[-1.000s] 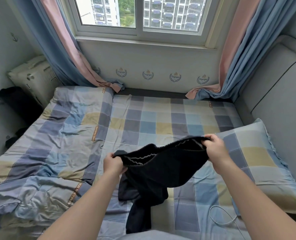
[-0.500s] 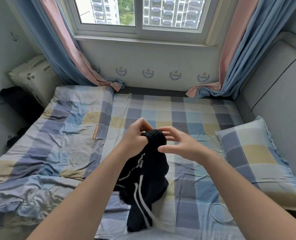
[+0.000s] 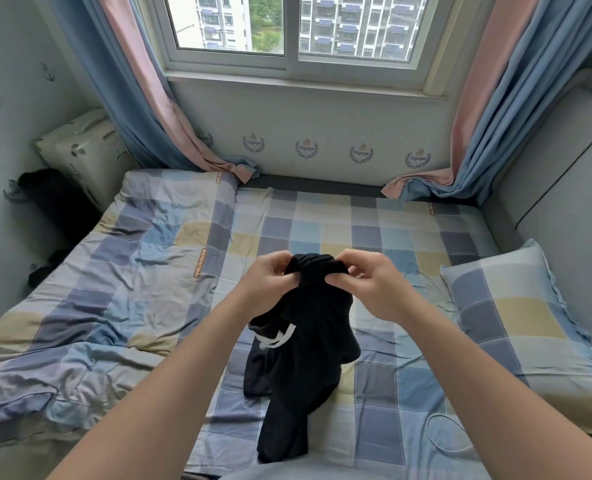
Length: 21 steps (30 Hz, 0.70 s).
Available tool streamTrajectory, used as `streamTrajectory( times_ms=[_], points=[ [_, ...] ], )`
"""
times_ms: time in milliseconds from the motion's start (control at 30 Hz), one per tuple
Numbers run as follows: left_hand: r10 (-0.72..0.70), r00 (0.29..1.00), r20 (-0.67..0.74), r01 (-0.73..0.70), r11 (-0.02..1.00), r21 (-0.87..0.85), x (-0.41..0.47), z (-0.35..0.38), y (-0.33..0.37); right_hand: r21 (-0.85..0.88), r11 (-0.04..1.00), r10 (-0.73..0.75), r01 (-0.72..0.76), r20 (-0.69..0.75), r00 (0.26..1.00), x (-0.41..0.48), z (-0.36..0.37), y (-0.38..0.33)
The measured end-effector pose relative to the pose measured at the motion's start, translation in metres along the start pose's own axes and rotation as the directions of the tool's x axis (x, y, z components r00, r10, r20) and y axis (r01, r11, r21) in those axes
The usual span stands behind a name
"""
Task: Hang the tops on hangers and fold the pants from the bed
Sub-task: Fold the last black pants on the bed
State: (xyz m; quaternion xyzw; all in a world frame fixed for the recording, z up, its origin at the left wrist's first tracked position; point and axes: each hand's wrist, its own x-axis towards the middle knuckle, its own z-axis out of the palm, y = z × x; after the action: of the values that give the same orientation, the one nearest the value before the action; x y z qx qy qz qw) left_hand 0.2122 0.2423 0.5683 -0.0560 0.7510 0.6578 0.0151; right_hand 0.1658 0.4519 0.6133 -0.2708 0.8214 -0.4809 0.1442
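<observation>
- Pinching the bunched black pants (image 3: 308, 341) with the left hand (image 3: 270, 282), fingers curled on cloth.
- Trailing the twisted legs onto the bed (image 3: 149, 271), risking a crooked fold unless shaken flat.
- Clamping the same edge with the right hand (image 3: 374, 285), fingers closed on it.
- Seeing no basket or box holding clothes.

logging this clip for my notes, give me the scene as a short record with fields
held item: black pants, bunched, white drawstring showing
left hand: pinches the top edge
right hand: pinches the top edge
lower end: hangs down onto the bed
nearby: pillow on the right, white cable on the sheet
</observation>
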Motion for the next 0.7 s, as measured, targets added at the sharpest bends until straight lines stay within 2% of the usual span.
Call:
streamTrajectory(
  times_ms=[33, 100, 167, 233, 300, 367, 433, 467, 533, 567, 667, 700],
  points=[
    [-0.038, 0.998, 0.043, 0.038, 0.999, 0.019, 0.0, 0.0, -0.008, 0.052, 0.999, -0.013, 0.013, -0.011, 1.0, 0.0, -0.003, -0.001],
    [-0.146, 0.984, 0.105, 0.127, 0.978, 0.165, -0.002, 0.0, -0.031, 0.177, 0.983, -0.031, 0.04, -0.054, 0.998, -0.002, -0.008, -0.002],
    [-0.295, 0.947, 0.126, 0.243, 0.916, 0.32, -0.009, 0.001, -0.062, 0.296, 0.952, -0.039, 0.072, -0.118, 0.992, -0.003, -0.015, -0.002],
    [-0.412, 0.905, 0.105, 0.347, 0.858, 0.38, -0.022, 0.006, -0.089, 0.37, 0.926, -0.018, 0.082, -0.173, 0.985, -0.006, -0.023, 0.0],
    [-0.45, 0.893, 0.006, 0.422, 0.842, 0.336, -0.032, 0.01, -0.104, 0.359, 0.932, 0.034, 0.042, -0.201, 0.979, -0.01, -0.03, 0.008],
    [-0.459, 0.878, -0.139, 0.478, 0.856, 0.198, -0.033, 0.011, -0.104, 0.259, 0.965, 0.102, -0.042, -0.222, 0.97, -0.013, -0.033, 0.02],
    [-0.463, 0.85, -0.252, 0.498, 0.861, 0.099, -0.026, 0.009, -0.089, 0.131, 0.973, 0.22, -0.191, -0.263, 0.94, -0.014, -0.032, 0.038],
    [-0.463, 0.847, -0.261, 0.494, 0.867, 0.064, -0.021, 0.008, -0.079, 0.091, 0.953, 0.302, -0.288, -0.269, 0.914, -0.014, -0.03, 0.047],
    [-0.467, 0.865, -0.183, 0.468, 0.883, -0.041, -0.014, 0.008, -0.055, 0.09, 0.897, 0.442, -0.433, -0.203, 0.874, -0.015, -0.021, 0.062],
    [-0.469, 0.874, -0.126, 0.461, 0.883, -0.089, -0.012, 0.008, -0.041, 0.083, 0.886, 0.464, -0.457, -0.144, 0.874, -0.016, -0.013, 0.067],
    [-0.471, 0.882, -0.017, 0.465, 0.876, -0.13, -0.008, 0.011, -0.004, -0.053, 0.941, 0.337, -0.336, 0.018, 0.941, -0.018, 0.019, 0.069],
    [-0.457, 0.89, 0.007, 0.454, 0.882, -0.125, -0.007, 0.013, 0.004, -0.052, 0.955, 0.294, -0.29, 0.079, 0.953, -0.018, 0.031, 0.067]
  ],
)
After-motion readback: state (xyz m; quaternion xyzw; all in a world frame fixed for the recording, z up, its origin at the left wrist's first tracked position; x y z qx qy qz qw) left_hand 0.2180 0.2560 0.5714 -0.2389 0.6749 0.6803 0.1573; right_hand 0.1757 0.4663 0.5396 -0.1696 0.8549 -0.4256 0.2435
